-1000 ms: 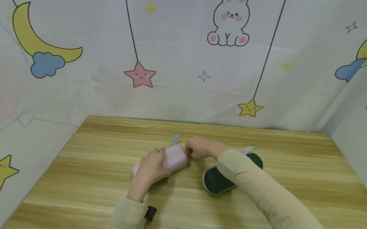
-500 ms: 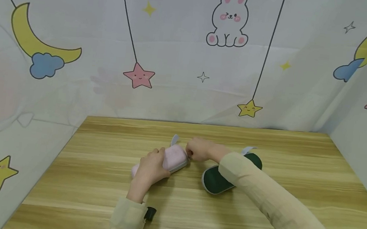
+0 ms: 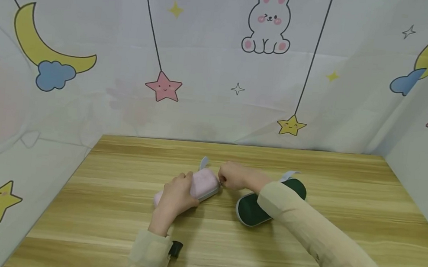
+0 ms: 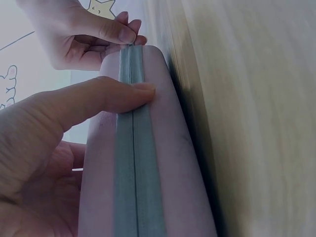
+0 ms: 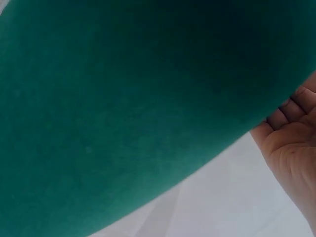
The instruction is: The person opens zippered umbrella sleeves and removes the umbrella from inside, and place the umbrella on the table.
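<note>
A pink zippered case [image 3: 205,183] lies slantwise on the table, left of the middle. My left hand [image 3: 179,194] grips it from above, its thumb [image 4: 126,95] lying across the grey-green zipper band [image 4: 129,163]. Along the side seen in the left wrist view, the zipper's two edges lie together. At the case's far right end my right hand [image 3: 234,175] pinches the zipper pull between thumb and finger; the pull itself is mostly hidden. Under the right forearm lies a dark green case [image 3: 254,211] of similar shape, which fills much of the right wrist view.
Pale fabric loops stick up behind both cases, one by the pink case [image 3: 204,163] and one by the green case [image 3: 289,175]. The wood-grain table [image 3: 137,156] ends against a white cloth backdrop [image 3: 207,120] printed with stars, a moon and a rabbit. A small black object [image 3: 175,249] sits at the left cuff.
My right hand has shifted slightly to the right and toward me at the end of the pink case. The left hand and both cases have stayed in place.
</note>
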